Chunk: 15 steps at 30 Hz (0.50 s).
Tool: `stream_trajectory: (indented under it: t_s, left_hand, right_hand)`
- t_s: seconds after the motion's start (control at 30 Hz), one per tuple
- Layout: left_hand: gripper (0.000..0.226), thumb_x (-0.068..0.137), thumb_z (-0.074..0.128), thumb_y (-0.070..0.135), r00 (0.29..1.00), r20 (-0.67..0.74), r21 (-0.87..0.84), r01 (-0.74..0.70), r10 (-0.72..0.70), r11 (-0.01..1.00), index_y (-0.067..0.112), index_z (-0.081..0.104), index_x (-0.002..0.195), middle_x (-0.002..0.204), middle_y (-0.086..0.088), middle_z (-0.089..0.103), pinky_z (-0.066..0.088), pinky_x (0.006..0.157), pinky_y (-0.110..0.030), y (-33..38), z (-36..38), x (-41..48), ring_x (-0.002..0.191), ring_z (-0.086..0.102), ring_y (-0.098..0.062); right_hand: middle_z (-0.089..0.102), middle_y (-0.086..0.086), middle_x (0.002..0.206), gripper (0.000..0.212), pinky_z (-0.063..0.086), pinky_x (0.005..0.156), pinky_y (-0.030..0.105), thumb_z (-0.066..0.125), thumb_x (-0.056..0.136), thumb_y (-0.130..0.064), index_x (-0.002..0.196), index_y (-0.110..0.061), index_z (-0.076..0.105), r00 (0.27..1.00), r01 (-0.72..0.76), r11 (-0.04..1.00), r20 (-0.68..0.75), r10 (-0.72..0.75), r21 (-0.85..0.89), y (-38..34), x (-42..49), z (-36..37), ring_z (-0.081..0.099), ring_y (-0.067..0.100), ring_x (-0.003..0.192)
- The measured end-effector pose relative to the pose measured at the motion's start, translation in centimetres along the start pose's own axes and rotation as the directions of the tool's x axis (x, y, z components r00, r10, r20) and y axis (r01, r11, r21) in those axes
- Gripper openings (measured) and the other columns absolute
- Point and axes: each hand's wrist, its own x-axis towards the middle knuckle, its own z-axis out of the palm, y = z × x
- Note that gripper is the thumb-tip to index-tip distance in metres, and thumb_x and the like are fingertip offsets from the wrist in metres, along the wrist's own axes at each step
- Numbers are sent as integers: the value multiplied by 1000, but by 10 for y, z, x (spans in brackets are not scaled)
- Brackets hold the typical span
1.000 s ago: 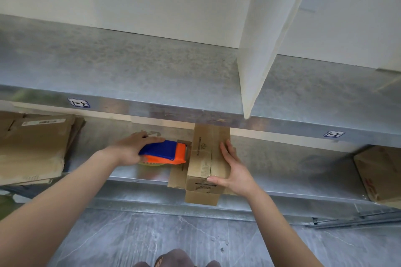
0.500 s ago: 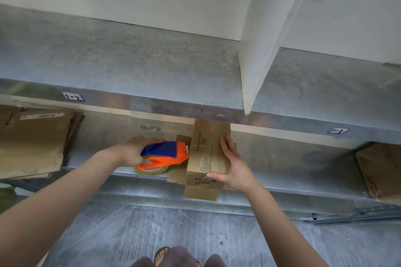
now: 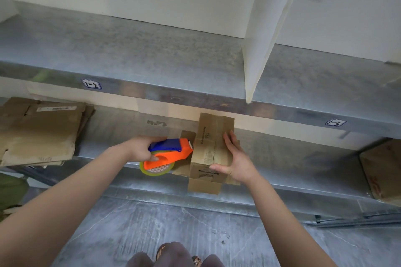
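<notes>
A small brown cardboard box lies on the lower metal shelf, its near end sticking out over the shelf's front edge. My right hand rests on its top and right side, fingers straight, thumb across the near edge. My left hand grips an orange and blue tape dispenser with a roll of clear tape under it. The dispenser's toothed front end touches the box's left side.
A stack of flattened cardboard lies on the lower shelf at left. Another brown box sits at far right. The upper metal shelf carries a white upright divider. Below are a grey floor and my feet.
My left hand has tilted the tape dispenser so the roll shows beneath it, and brought its front end against the box's left side. My right hand stays on the box.
</notes>
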Motion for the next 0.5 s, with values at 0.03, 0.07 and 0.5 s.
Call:
stream_trajectory:
  t_s: [0.03, 0.07, 0.5]
  left_hand:
    - [79, 83, 72, 26, 1000, -13, 21, 1, 0, 1000, 30, 30, 150, 144, -1, 47, 37, 102, -26, 1, 1, -1, 126, 47, -22]
    - [79, 84, 71, 27, 999, -37, 62, -2, 4, 998, 33, 28, 150, 137, -4, 50, 38, 98, -26, 1, 0, -1, 121, 50, -23]
    - [73, 89, 61, 35, 986, -152, 294, -20, 67, 956, 44, 21, 149, 129, -10, 45, 40, 84, -30, 16, -11, 6, 111, 45, -27]
  right_hand:
    - [-10, -18, 160, 119, 16, 111, 16, 77, 66, -59, 156, -29, 5, 1000, 3, 1000, 1, -3, -1, 1, 0, 0, 11, 5, 147]
    - [-10, -18, 160, 118, 15, 111, 16, 78, 68, -56, 156, -29, 5, 1000, 5, 1000, 1, -5, -2, 1, 0, 0, 10, 5, 148]
    - [-13, -18, 161, 117, 21, 116, 26, 75, 70, -60, 156, -31, 2, 1000, 8, 999, 18, -8, -48, 4, 2, -2, 12, 9, 148]
